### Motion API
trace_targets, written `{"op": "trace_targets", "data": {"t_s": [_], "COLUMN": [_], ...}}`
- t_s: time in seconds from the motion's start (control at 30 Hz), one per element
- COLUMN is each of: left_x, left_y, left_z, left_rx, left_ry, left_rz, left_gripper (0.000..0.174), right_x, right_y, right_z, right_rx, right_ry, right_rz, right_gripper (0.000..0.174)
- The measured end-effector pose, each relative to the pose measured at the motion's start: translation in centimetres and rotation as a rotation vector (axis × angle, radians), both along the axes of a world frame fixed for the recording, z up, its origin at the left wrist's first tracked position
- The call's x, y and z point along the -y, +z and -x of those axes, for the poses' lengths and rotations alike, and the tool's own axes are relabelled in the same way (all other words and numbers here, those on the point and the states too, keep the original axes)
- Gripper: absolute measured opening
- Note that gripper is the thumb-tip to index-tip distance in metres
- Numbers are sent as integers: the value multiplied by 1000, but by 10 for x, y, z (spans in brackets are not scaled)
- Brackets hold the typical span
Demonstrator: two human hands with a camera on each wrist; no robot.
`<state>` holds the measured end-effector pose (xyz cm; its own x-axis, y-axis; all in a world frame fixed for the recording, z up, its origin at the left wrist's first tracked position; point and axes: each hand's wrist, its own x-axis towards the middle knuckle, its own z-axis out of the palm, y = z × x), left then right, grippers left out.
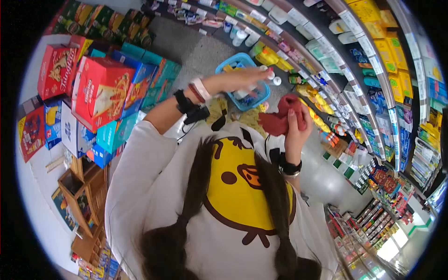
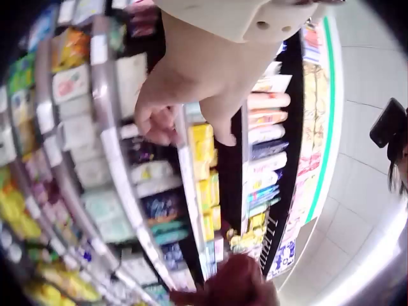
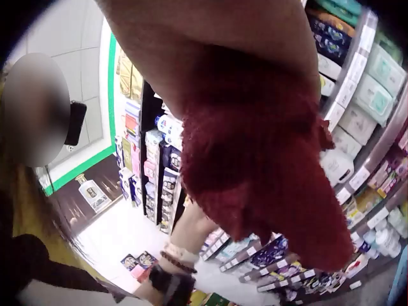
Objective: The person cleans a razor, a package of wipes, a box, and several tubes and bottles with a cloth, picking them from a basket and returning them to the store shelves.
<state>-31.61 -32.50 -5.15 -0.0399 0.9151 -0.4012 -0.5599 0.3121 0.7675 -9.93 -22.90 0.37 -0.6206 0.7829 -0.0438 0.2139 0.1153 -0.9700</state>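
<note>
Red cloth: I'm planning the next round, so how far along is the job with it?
Looks done: goods already line the shelves. In hand: the right hand holds the red cloth; the left hand looks empty. Probably left: items in the blue basket. Whether anything has been wiped, I cannot tell.

Bright overhead glare; left hand blurred; edges curved, dark

We grip a red cloth in our right hand; our blurred left hand seems to hover above a blue basket.
</note>
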Motion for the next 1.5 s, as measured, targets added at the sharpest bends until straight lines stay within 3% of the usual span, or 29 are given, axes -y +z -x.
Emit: {"op": "trace_targets", "data": {"t_s": [0.03, 0.1, 0.17, 0.23, 0.3, 0.33, 0.37, 0.4, 0.47, 0.5, 0.57, 0.6, 0.63, 0.67, 0.73, 0.77, 0.8, 0.83, 0.9, 1.0, 1.1, 1.2, 1.33, 1.43, 1.5], "left_x": [5, 15, 18, 14, 15, 16, 18, 17, 8, 14, -9, -25, -29, -44, -54, -71, -78, -89, -117, -125, -141, -149, -153, -157, -156], "left_y": [-18, -44, -45, -37, -50, -53, -82, -69, -33, 12, 17, 26, 44, 12, 89, 91, 131, 149, 129, 151, 127, 112, 117, 123, 127], "left_z": [-23, -71, -86, -87, -91, -91, -98, -96, -83, -54, -31, 0, 31, 55, 116, 157, 178, 199, 278, 296, 325, 340, 350, 368, 372], "left_rx": [438, 84, 171, 712, 712, 688, 708, 569, 527, 470, -46, -447, -768, -947, -709, -907, -1222, -1262, -1719, -1418, -1576, -1606, -1447, -1200, -1196], "left_ry": [-92, 8, 65, 82, 205, 226, 226, 195, 34, -197, -323, -469, -475, 37, 469, 640, 869, 1101, 1273, 1033, 891, 874, 1057, 1018, 1026], "left_rz": [91, -264, -272, 48, 51, 89, -49, -108, -199, -114, -61, -91, -122, -421, -255, -74, -111, -106, -153, 71, 164, 162, 5, -44, -80], "left_gripper": [58, 53, 47, 40, 31, 29, 29, 30, 33, 37, 39, 29, 17, 15, 20, 23, 28, 26, 32, 39, 39, 35, 27, 19, 16], "right_x": [1, 0, -1, 4, 1, -7, -16, -20, -33, -38, -47, -57, -63, -68, -82, -82, -79, -77, -78, -75, -74, -74, -74, -70, -67], "right_y": [0, -12, -38, -42, -30, -32, -33, -8, -13, -12, -22, -35, -25, -10, 0, 2, 7, 8, 1, 1, 1, 3, -2, -1, 2], "right_z": [7, 17, 17, 25, 34, 33, 31, 41, 35, 31, 21, 22, 23, 23, 21, 18, 13, 5, -6, -17, -16, -15, -21, -22, -22], "right_rx": [-31, -38, 14, 8, 20, 71, 109, 156, 36, 61, -54, -107, -89, -73, -86, -92, -93, -92, -68, -31, -171, -169, -140, -146, -132], "right_ry": [7, 92, 240, 438, 609, 693, 768, 866, 838, 819, 669, 633, 578, 521, 472, 397, 320, 244, 190, 138, 127, 83, 60, 55, 60], "right_rz": [40, 32, -65, -250, -403, -339, -291, -225, -298, -306, 109, 224, 182, 143, 13, 62, 112, 162, 163, 125, 155, 182, 168, 181, 187], "right_gripper": [34, 36, 38, 52, 61, 67, 72, 75, 72, 70, 67, 65, 64, 63, 58, 58, 57, 57, 57, 56, 56, 57, 57, 57, 56]}}
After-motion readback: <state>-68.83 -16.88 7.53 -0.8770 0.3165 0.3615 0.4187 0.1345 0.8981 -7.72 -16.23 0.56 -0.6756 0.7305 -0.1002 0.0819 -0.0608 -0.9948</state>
